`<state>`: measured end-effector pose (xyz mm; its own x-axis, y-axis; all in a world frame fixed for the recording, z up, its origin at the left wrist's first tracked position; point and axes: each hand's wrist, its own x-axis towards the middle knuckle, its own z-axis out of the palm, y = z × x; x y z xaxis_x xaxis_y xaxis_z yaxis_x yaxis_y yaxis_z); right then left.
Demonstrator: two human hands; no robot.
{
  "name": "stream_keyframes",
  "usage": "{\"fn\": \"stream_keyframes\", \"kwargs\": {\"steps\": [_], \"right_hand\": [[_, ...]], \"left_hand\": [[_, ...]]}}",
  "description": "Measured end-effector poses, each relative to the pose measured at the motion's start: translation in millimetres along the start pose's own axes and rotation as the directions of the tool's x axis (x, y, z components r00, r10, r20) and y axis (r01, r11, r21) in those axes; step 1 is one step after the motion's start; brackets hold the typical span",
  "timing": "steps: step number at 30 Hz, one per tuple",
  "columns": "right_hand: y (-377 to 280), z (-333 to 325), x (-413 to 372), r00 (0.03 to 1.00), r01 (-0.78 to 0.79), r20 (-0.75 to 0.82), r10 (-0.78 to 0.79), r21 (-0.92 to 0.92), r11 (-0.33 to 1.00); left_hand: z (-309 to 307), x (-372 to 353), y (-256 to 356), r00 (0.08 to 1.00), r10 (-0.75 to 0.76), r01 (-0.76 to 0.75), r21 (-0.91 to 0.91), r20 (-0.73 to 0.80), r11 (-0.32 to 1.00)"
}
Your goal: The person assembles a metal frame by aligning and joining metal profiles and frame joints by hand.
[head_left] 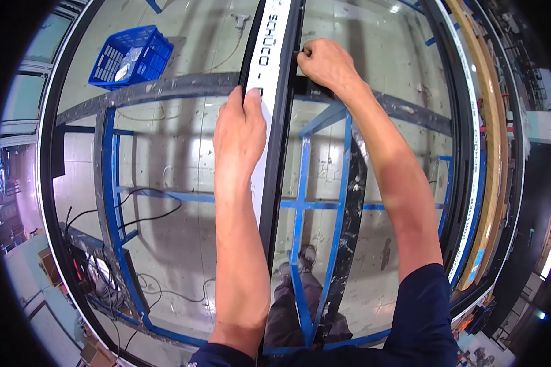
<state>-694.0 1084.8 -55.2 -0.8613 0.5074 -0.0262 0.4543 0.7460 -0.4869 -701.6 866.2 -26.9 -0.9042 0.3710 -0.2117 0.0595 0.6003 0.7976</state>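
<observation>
A long white and black window frame bar (276, 79), with SCHUCO lettering on its white film, runs away from me through the middle of the head view. My left hand (241, 131) is closed on the bar's left side, fingers over its edge and part of the lettering. Beside the bar's black right edge, a little farther away, my right hand (327, 64) is curled in a pinch. Its fingertips touch or nearly touch that edge; whatever is between them is hidden.
A blue work stand (300, 204) with dark padded rails (165, 88) sits under the frame. On the floor is a blue plastic crate (134, 56) with small contents. Cables (150, 217) hang at the left. A wooden beam (493, 122) lies along the right side.
</observation>
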Motion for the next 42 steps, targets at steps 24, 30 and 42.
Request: {"fn": "stream_keyframes", "kwargs": {"steps": [24, 30, 42], "right_hand": [[22, -9, 70, 0.984, 0.049, 0.174, -0.029, -0.116, 0.992], [15, -5, 67, 0.991, -0.02, 0.132, 0.031, -0.078, 0.997], [5, -8, 37, 0.983, 0.018, 0.185, 0.005, -0.122, 0.992]], "left_hand": [[-1, -2, 5, 0.999, -0.044, 0.044, 0.005, 0.02, 0.999], [2, 1, -2, 0.999, -0.043, 0.043, 0.012, 0.011, 0.999], [1, 0, -1, 0.999, -0.031, 0.031, 0.021, 0.025, 0.999]]}}
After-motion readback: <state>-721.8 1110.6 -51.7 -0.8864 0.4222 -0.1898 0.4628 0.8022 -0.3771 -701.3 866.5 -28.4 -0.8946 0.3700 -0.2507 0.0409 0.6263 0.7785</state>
